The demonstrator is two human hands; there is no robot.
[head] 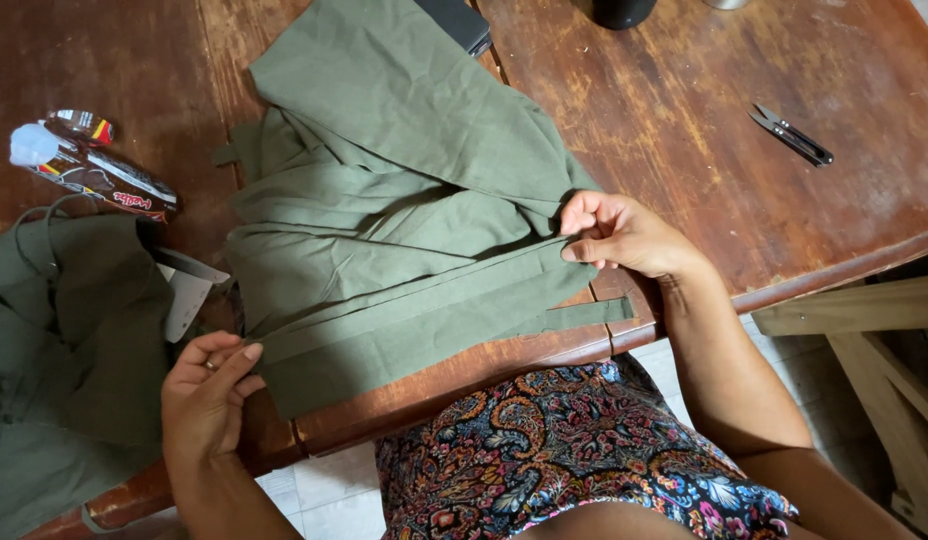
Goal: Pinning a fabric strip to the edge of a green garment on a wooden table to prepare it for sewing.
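1. At the far left a second heap of olive-green cloth [64, 350] runs off the frame's left and bottom edges, so its full shape cannot be made out.
2. Above it lies a crinkled brown snack wrapper with a pale twisted end [89, 165]; a grey-white flat piece [187, 295] beside the heap is half tucked under fabric and hard to identify.
3. The left hand [209, 395] pinches the near-left end of a long folded band between thumb and fingers; a ring shows on one finger.
4. The olive-green woven cloth folded in several layers [404, 220] lies in the middle of the worn brown wooden table [684, 110], its lower edge hanging just over the table's near rim. The band runs as a straight, taut strip from one hand to the other, with a narrow tab sticking out at the right.
5. The right hand [619, 235] pinches the band's right end, fingers curled together.
6. A dark flat object [459, 22] and a black round base [622, 10] are cut off by the top edge.
7. Small black thread snips [792, 135] lie well apart at the right.
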